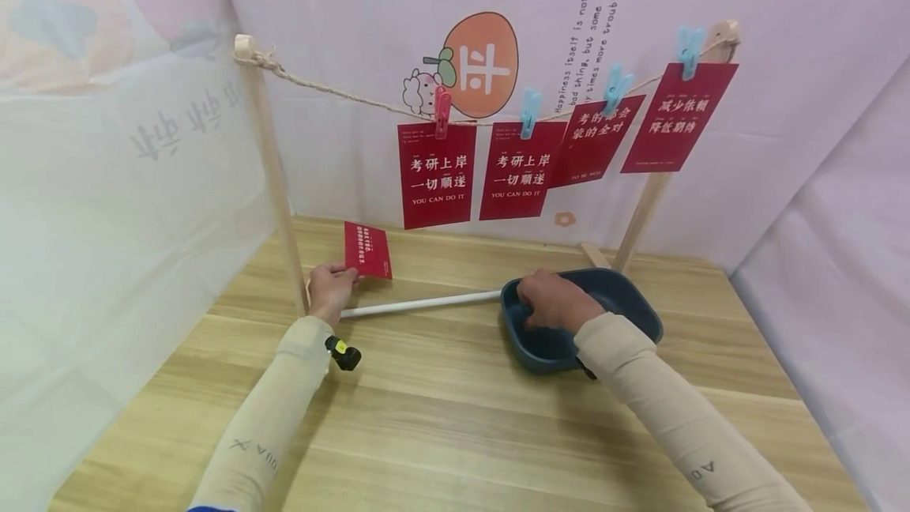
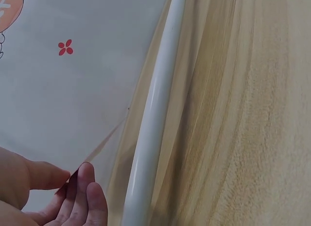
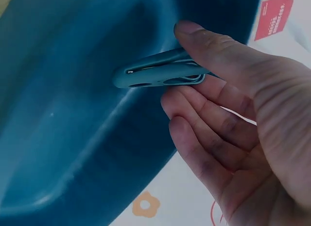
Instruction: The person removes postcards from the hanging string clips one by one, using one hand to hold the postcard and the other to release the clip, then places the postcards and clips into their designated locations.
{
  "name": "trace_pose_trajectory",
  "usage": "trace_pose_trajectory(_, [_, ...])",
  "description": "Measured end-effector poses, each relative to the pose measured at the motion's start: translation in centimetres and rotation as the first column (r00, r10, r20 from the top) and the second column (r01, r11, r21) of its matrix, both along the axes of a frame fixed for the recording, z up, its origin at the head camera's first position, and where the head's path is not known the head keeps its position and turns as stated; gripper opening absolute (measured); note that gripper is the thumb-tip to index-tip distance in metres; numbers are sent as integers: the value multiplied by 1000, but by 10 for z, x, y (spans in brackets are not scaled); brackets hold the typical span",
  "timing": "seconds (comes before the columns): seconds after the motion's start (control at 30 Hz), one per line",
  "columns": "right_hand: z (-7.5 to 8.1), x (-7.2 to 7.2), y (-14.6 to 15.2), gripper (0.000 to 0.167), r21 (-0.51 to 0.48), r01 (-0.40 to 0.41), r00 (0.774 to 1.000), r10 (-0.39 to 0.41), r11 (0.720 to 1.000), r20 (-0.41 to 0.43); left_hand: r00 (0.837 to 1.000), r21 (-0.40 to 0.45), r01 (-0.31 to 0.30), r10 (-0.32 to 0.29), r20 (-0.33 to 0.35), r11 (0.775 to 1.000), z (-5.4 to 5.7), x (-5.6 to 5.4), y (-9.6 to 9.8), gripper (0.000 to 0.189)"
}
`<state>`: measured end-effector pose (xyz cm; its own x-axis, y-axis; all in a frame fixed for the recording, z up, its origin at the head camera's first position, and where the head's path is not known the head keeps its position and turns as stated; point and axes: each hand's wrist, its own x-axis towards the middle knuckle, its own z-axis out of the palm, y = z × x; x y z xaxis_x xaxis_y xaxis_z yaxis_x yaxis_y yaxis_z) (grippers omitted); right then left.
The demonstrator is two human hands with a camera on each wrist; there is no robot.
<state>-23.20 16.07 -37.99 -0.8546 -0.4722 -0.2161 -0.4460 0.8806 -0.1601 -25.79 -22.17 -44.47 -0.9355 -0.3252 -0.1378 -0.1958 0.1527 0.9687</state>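
Note:
My left hand [image 1: 331, 289] pinches a red card [image 1: 368, 250] by its lower corner, near the foot of the left wooden post. In the left wrist view only the card's thin edge shows between thumb and fingers. My right hand [image 1: 558, 303] reaches inside a dark blue basin [image 1: 529, 354]. There, in the right wrist view, thumb and fingers pinch a blue-green clothespin [image 3: 160, 70] by its handle end, its tip pointing away from the palm. The basin's inner wall is behind the clothespin.
A twine line [image 1: 341, 98] sags between two wooden posts [image 1: 273, 172]. Several red cards hang from it by a red clothespin [image 1: 442, 111] and blue clothespins [image 1: 530, 112]. A white rod [image 1: 426, 303] runs low between the posts on the wooden table [image 1: 426, 417]. Printed cloth [image 1: 341, 22] stands behind.

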Motion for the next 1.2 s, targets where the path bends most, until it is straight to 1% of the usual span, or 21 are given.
trace_pose_trajectory(0.3, [-7,3,-10,30,66,18,1000,-19,998,13,999,-40,-2,3,41,999,-4,-3,-3,39])
trace_pose_trajectory(0.47, [-11,3,-14,24,91,15,1000,-17,996,19,998,-72,-4,8,54,997,-6,-4,-4,38])
trace_pose_trajectory(0.63, [-14,2,-16,21,104,3,1000,-3,995,4,999,-163,3,5,49,987,-5,-4,-4,35])
trace_pose_trajectory(0.73, [-15,2,-18,20,106,-5,1000,6,994,-9,999,-238,6,4,40,971,-3,-3,-4,34])
trace_pose_trajectory(0.8, [-15,2,-19,21,105,-5,1000,6,994,-12,999,-297,13,-4,33,955,-3,-2,-4,35])
trace_pose_trajectory(0.87, [-16,2,-20,21,110,-5,1000,6,994,-13,1000,-363,25,-17,24,931,-3,-2,-5,34])
trace_pose_trajectory(0.93, [-17,2,-21,22,120,-3,1000,5,993,-14,999,-429,38,-30,25,902,-4,-2,-6,31])
trace_pose_trajectory(1.03, [-19,3,-21,20,145,-16,1000,19,989,-21,998,-535,62,-46,43,842,-6,-2,-6,25])
trace_pose_trajectory(1.1, [-21,3,-22,19,158,-21,999,25,987,-28,997,-582,73,-47,61,810,-7,-2,-7,23])
trace_pose_trajectory(1.17, [-22,4,-23,18,163,-18,999,23,986,-30,996,-615,84,-46,78,784,-6,-2,-7,25])
trace_pose_trajectory(1.2, [-22,4,-24,18,163,-15,999,20,986,-29,995,-622,88,-45,84,778,-6,-2,-7,26])
